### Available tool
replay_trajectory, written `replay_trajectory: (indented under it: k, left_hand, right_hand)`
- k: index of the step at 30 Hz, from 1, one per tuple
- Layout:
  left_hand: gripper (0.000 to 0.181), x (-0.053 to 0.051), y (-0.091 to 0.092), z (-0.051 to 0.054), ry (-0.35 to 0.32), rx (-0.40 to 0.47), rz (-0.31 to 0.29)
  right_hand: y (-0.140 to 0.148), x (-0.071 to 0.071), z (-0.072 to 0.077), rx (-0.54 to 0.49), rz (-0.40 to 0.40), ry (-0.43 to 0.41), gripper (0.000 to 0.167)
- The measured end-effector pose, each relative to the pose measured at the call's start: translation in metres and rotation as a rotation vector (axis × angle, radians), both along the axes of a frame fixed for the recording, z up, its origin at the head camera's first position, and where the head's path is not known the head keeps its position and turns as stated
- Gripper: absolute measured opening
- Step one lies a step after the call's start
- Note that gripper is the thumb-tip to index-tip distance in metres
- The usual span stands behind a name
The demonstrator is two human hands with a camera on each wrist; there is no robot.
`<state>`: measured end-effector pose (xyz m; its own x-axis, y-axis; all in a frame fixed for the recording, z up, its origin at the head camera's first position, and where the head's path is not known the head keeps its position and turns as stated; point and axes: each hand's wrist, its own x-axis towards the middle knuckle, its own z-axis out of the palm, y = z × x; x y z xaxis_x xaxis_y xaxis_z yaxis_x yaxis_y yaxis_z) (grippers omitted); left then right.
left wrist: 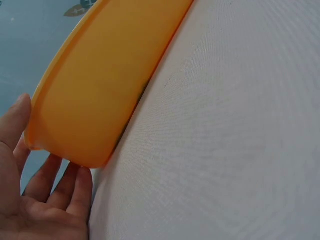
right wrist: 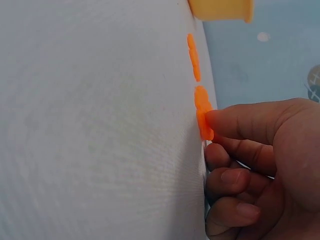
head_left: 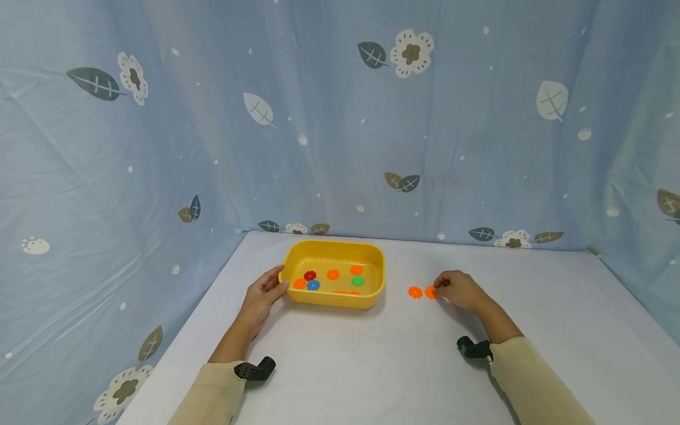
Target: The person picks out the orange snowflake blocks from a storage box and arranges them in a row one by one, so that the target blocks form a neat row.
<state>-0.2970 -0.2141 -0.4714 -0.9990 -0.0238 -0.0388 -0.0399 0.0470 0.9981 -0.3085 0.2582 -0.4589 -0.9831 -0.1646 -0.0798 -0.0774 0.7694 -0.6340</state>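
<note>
My left hand (head_left: 261,297) holds the left end of a yellow plastic tub (head_left: 330,301). In the left wrist view, the thumb lies at the rim and the other fingers touch the outer end wall. Several flower-shaped plastic discs lie inside, among them a red disc (head_left: 310,275), a blue disc (head_left: 313,285) and a green disc (head_left: 358,281). To the tub's right, my right hand (head_left: 461,289) pinches an orange flower-shaped disc (right wrist: 203,112) between thumb and index finger, at the table surface. A second orange disc (head_left: 415,292) lies flat just left of it.
A white cloth (head_left: 350,366) covers the table. Blue curtains (head_left: 329,118) printed with leaves and flowers hang behind it and along both sides. Each wrist wears a black camera mount, one at the left cuff (head_left: 256,370) and one at the right cuff (head_left: 474,348).
</note>
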Motion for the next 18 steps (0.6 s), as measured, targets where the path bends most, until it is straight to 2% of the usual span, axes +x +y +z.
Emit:
replay_trajectory:
  k: [11,18]
  left_hand:
    - [0.051,-0.0035,-0.0004,-0.0004,0.001,0.004,0.009]
    - [0.053,-0.002,-0.0013,0.0002,-0.003,-0.005,-0.002]
  right_hand:
    - [-0.0001,-0.0033,0.0041,0.027,0.014,0.009,0.012]
    - [-0.0011,-0.004,0.0039,0.031,0.022,0.005,0.011]
